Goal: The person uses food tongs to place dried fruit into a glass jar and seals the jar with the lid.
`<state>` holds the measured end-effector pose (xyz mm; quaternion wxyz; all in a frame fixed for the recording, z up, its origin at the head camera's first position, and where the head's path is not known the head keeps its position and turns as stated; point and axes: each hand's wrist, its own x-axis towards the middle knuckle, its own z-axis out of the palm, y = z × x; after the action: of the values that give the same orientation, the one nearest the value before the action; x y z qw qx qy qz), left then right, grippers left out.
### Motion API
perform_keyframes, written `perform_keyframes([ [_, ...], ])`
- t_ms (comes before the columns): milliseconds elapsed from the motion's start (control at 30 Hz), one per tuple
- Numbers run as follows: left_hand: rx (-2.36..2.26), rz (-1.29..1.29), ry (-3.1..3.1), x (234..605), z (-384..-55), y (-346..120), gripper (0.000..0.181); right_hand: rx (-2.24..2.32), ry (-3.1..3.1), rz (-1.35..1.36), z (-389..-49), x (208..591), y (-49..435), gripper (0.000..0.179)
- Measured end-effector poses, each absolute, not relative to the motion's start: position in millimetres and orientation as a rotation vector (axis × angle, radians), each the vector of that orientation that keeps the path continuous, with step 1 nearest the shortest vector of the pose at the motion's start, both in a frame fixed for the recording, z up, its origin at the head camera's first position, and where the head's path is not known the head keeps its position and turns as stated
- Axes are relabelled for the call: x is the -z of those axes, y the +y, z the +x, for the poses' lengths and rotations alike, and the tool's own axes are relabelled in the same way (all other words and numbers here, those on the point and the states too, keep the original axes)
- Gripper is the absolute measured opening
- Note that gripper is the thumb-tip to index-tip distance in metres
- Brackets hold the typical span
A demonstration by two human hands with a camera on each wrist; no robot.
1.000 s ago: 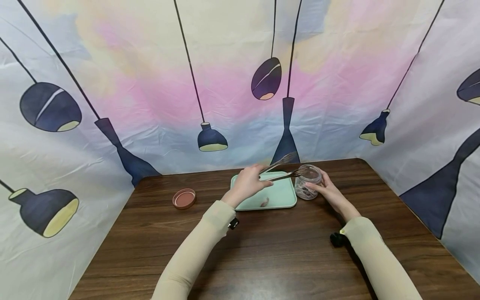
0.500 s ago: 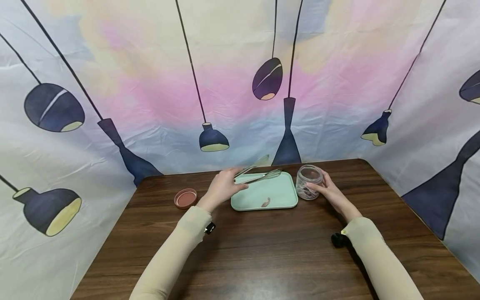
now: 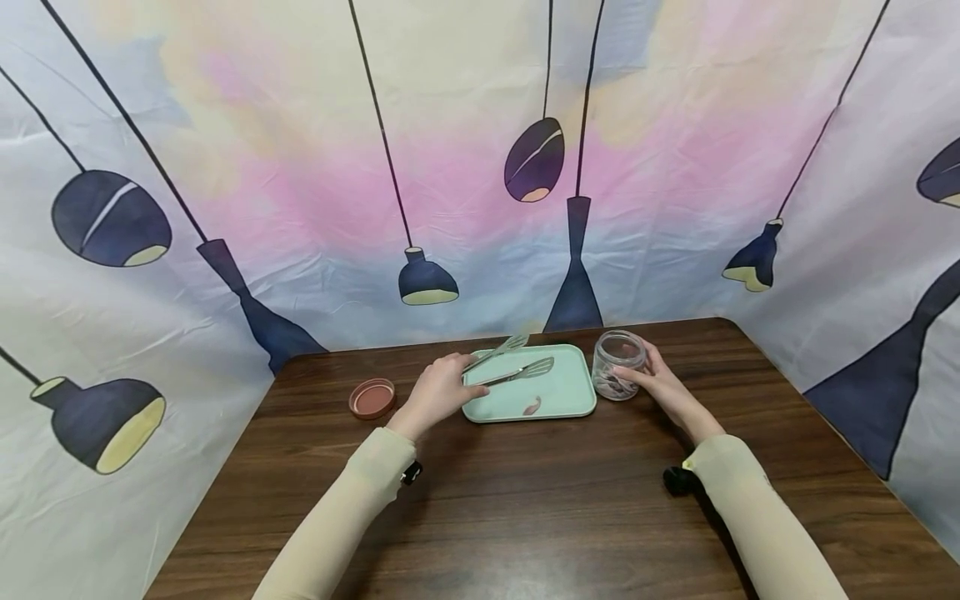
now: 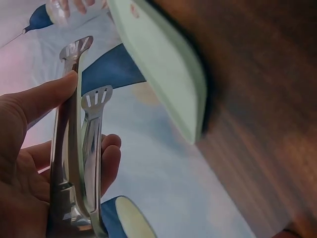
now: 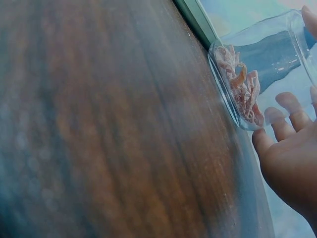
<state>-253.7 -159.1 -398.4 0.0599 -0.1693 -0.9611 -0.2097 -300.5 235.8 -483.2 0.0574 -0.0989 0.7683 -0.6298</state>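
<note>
My left hand [image 3: 438,389] grips metal tongs [image 4: 69,144] with slotted ends, thumb on one arm and fingers round the other. In the head view the tongs' two ends stand apart over the pale green tray [image 3: 566,400]. One small pinkish shrivelled piece [image 3: 532,406] lies near the tray's front edge. At the tray's right, my right hand [image 3: 660,382] holds a clear, lidless jar [image 3: 618,365] that stands on the table. Pinkish-brown dried strips [image 5: 242,89] cover the jar's bottom in the right wrist view.
A reddish-brown round lid [image 3: 372,398] lies on the dark wooden table [image 3: 525,508], left of the tray and near my left hand. Just behind the table's far edge hangs a cloth backdrop [image 3: 300,167] printed with lamps.
My left hand has moved left with the tongs, from beside the jar's mouth to the tray's left side, and lowered a little. My right hand and the jar have stayed in place.
</note>
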Motion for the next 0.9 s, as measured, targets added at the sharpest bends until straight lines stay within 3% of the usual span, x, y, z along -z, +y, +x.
perform_keyframes([
  [900,0.539,-0.584,-2.957,425.0,-237.0,-172.5,0.056,1.921,2.317,-0.295,-302.4,483.7,237.0,0.093],
])
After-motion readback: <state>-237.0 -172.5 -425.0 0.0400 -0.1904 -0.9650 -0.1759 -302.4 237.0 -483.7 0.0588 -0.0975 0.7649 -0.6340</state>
